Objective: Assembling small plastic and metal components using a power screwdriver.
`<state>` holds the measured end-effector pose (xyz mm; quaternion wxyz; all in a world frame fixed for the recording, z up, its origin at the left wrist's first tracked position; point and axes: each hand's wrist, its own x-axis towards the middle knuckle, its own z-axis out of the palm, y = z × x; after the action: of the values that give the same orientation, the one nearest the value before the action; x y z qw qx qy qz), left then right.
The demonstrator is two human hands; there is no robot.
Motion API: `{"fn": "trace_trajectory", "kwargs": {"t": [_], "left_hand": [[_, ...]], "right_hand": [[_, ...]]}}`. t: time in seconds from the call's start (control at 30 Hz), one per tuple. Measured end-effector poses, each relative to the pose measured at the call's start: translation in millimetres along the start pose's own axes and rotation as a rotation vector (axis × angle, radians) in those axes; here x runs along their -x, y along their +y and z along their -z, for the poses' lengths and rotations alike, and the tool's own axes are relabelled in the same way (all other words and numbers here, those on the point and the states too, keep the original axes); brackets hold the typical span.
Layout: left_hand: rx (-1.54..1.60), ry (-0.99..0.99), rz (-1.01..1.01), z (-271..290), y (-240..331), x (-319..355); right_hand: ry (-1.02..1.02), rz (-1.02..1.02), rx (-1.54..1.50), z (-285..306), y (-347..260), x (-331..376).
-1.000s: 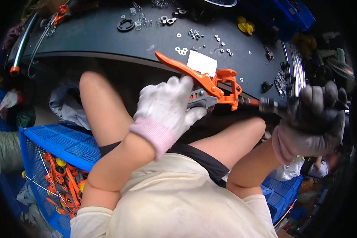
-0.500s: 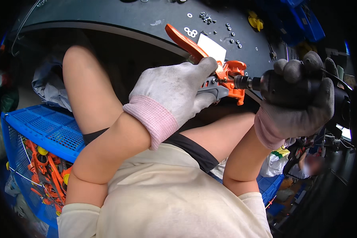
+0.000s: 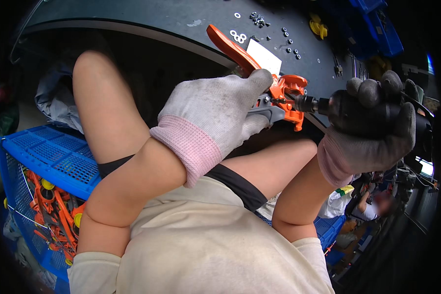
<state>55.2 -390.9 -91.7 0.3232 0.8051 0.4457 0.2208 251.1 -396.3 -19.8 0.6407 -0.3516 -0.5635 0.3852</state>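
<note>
My left hand (image 3: 215, 105), in a white glove with a pink cuff, is closed round an orange and grey hand tool (image 3: 288, 90). Its long orange lever points up and away, and its grey part shows below my thumb. My right hand (image 3: 377, 127), in a gloved grip with grey fingers, holds a black power screwdriver (image 3: 348, 108). The screwdriver's metal nose points left and meets the hand tool's orange head, near a small screw; whether the bit sits in it I cannot make out. Both are held above my lap, by the table edge.
Beyond my hands, the dark table (image 3: 171, 19) carries washers (image 3: 238, 36), black nuts (image 3: 289, 41), a pile of small screws (image 3: 258, 19), a white card (image 3: 263, 56) and yellow parts (image 3: 318, 27). Blue bins (image 3: 377, 29) stand far right. At left, a blue crate (image 3: 54, 152) holds similar orange tools.
The screwdriver's nose has backed slightly to the right from the hand tool, showing more of a dark shaft between them. Both hands keep their grips.
</note>
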Motion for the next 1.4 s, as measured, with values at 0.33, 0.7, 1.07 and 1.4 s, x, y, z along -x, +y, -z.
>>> {"fn": "trace_trajectory", "kwargs": {"t": [0.33, 0.7, 1.07, 1.4], "left_hand": [[-0.003, -0.009, 0.024, 0, -1, 0], [-0.010, -0.045, 0.051, 4, 3, 0], [-0.052, -0.056, 0.053, 4, 7, 0], [-0.137, 0.265, -0.096, 3, 3, -1]], "right_hand": [[0.070, -0.006, -0.095, -16, 9, -1], [0.118, 0.218, 0.298, -42, 26, -8], [0.275, 0.196, 0.271, -30, 20, -1], [0.424, 0.244, 0.166, -31, -4, -7]]}}
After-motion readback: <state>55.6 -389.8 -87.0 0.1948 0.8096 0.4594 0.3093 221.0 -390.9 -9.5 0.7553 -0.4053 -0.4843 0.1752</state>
